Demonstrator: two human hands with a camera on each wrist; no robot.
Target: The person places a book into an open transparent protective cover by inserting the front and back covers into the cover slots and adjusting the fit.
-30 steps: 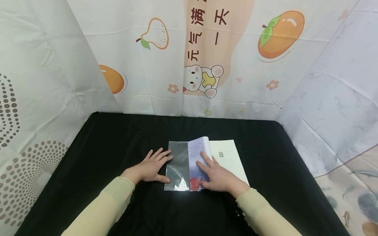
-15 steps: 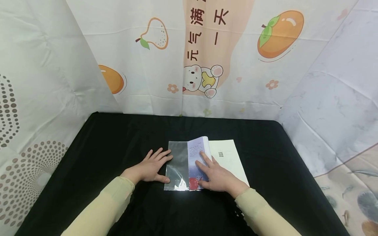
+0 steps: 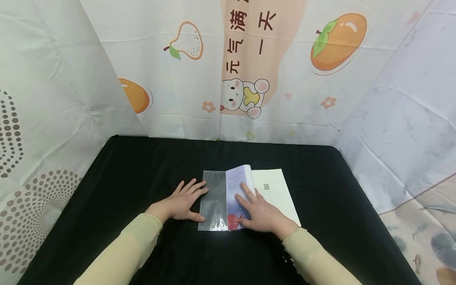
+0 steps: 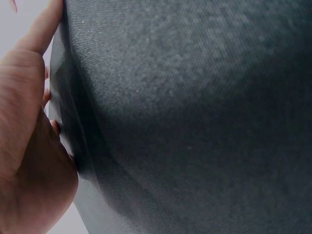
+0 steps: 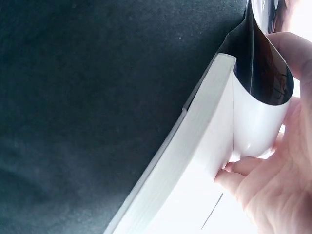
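Observation:
A thick book [image 3: 276, 194] with cream pages lies on the black cloth, a small printed code near its top. Its purple cover flap [image 3: 235, 186], red at the lower corner, curls over to the left. From under it a clear plastic cover [image 3: 215, 198] spreads leftward. My left hand [image 3: 183, 202] lies flat with fingers spread, its fingertips and thumb at the plastic's left edge. My right hand [image 3: 261, 209] presses on the flap with spread fingers. In the right wrist view, the flap makes a rounded loop [image 5: 258, 122], and two fingertips touch the page beside it.
Black cloth [image 3: 160, 158] covers the table around the book. A white printed curtain [image 3: 178, 87] hangs behind the table's back edge, and further pale sheets [image 3: 399, 118] hang at both sides.
My right hand and the flap's left edge have shifted very slightly left over the plastic. Glare on the plastic has shrunk. The left hand stays where it was.

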